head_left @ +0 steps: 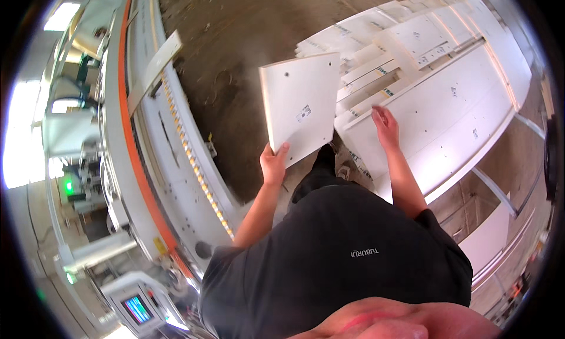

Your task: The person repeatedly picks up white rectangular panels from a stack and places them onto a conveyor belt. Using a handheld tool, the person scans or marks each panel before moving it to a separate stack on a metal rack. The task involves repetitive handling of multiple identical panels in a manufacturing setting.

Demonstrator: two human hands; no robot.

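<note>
The left hand (273, 164) is gripping one lifted board (301, 92), while the right hand (386, 128) is hanging loosely open, empty, over a big pile (450, 112) still lying unlifted.

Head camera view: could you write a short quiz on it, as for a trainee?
1. Which hand grips the white rectangular panel with small dark holes?
2. True or false: the long pale machine with an orange stripe stands on the person's left.
3. Nearest the right hand: (a) stacked flat white boards, (b) the lit screen, (c) the machine?
Key: 1. The left hand; 2. True; 3. (a).
</note>
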